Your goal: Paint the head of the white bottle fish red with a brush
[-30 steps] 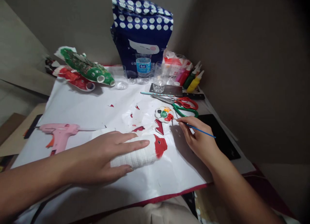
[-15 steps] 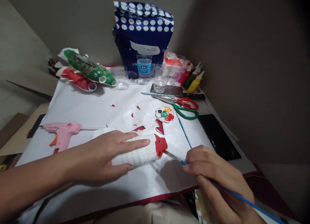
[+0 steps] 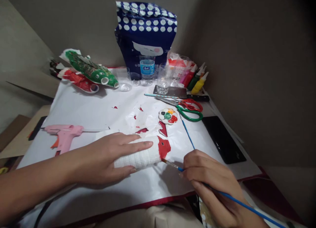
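Note:
A white ribbed roll (image 3: 142, 159) with a red painted end (image 3: 164, 148) and a small dark eye spot lies near the table's front. My left hand (image 3: 113, 155) grips it from the left, thumb below and fingers across its top. Pinched in my right hand (image 3: 209, 180) is a blue paintbrush (image 3: 243, 205), its bristles touching the lower edge of the red paint. Behind the roll sits a flower-shaped palette (image 3: 168, 116) with green, orange, red and black paint. A second blue brush (image 3: 188, 134) lies beside the palette.
Left stands a pink glue gun (image 3: 65, 134); behind it rest a green fish (image 3: 91, 70) and a red fish (image 3: 79, 80). Scissors (image 3: 190, 113), a knife (image 3: 170, 91), paint bottles (image 3: 198, 85), plastic cups (image 3: 163, 78), a blue bag (image 3: 146, 34) and a black phone (image 3: 223, 139) are around.
My right hand has moved slightly left and down, shifting the brush tip from the front of the red end to its lower back edge. My left hand and the roll look unmoved.

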`<action>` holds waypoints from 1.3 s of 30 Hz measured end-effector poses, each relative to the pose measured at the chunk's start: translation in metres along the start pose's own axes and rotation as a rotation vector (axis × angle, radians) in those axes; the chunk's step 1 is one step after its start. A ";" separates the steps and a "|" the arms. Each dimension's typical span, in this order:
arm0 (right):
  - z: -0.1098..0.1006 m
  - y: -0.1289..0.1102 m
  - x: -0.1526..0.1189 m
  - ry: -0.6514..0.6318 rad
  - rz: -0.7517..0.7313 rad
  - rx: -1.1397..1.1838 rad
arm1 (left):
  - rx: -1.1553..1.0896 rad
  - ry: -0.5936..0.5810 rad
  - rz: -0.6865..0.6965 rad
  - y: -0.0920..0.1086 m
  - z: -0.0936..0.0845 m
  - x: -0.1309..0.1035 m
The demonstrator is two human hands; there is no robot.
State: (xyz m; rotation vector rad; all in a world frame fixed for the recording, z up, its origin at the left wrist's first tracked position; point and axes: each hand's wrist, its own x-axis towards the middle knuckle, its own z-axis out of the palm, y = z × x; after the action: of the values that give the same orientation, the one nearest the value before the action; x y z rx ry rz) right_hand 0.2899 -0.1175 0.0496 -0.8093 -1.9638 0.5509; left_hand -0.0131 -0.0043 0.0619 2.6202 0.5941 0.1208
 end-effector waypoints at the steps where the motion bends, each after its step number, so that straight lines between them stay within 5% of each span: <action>1: 0.000 0.000 0.000 0.002 -0.004 0.002 | 0.001 -0.003 0.000 0.000 0.000 0.000; 39: -0.001 0.001 0.012 0.021 -0.038 -0.007 | 0.003 0.002 0.023 -0.001 -0.001 0.002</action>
State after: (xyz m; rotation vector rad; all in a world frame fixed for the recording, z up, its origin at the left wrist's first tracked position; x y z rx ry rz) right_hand 0.2869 -0.1077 0.0563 -0.7776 -1.9587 0.5110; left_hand -0.0121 -0.0026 0.0626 2.6303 0.5658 0.1295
